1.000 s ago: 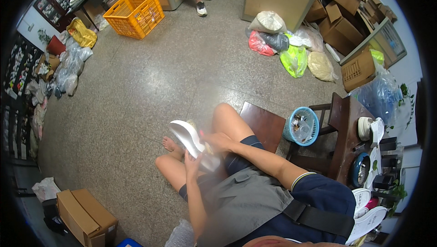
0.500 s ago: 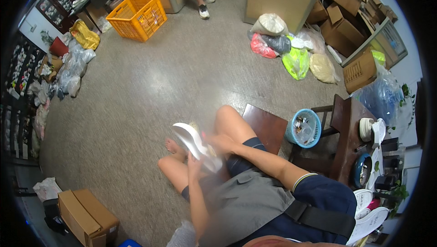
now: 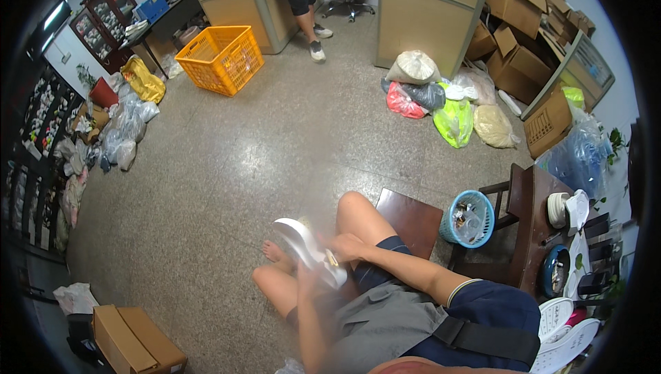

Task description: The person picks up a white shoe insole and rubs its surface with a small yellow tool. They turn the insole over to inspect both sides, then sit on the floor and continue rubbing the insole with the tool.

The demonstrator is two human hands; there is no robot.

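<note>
A thick white shoe sole (image 3: pixel 298 235) is held at a slant over my lap, its far end pointing away to the left. My left hand (image 3: pixel 307 279), somewhat blurred, grips its near part from the left and below. On the other side my right hand (image 3: pixel 347 247) is closed with its fingers curled at the sole's edge. Beside those fingers is a small yellowish thing (image 3: pixel 332 258), too blurred to name. Whether the right hand holds it or only touches the sole is hidden.
At my right, a brown stool (image 3: pixel 410 221), a blue waste basket (image 3: pixel 467 219) and a dark table carrying white soles (image 3: pixel 566 346). Ahead are an orange crate (image 3: pixel 222 60), filled bags (image 3: pixel 454 122) and a standing person (image 3: pixel 303 9). A cardboard box (image 3: pixel 134 343) lies near left.
The whole scene sits lower in the picture, as the head view has tilted up. My right hand has shifted slightly along the sole's edge; the left hand still grips it.
</note>
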